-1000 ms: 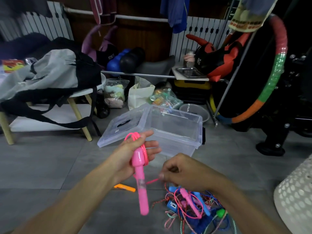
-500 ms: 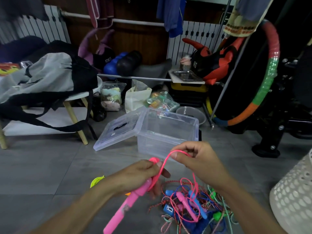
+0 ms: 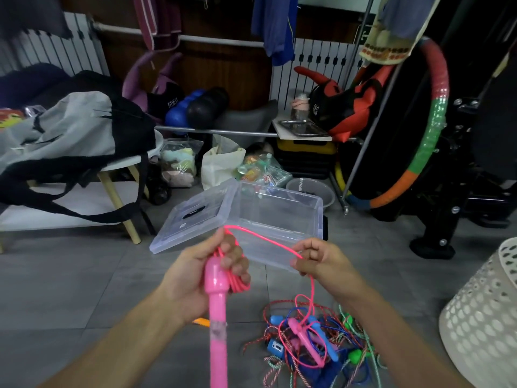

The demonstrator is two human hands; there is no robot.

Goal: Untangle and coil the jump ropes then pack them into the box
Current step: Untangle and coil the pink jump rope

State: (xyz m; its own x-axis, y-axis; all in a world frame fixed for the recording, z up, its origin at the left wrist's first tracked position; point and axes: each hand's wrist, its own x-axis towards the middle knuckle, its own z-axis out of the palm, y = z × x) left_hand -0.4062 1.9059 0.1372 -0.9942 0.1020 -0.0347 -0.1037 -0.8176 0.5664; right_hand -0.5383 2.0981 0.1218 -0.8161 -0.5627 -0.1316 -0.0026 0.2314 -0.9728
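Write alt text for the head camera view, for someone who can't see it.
A person's left hand grips a pink jump-rope handle with coiled loops, while the right hand pinches the pink cord stretched between them. Beyond sits an open clear plastic box; tangled ropes lie on the grey floor below.

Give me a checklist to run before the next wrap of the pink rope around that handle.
1. Left hand grips pink handle with coils: ok.
2. Right hand pinches pink cord: ok.
3. Cord between hands free of knots: ok.
4. Trailing cord clear of the tangled pile: not ok, it loops into it.
5. Second pink handle free: cannot tell.
6. Clear box open, lid off: ok.
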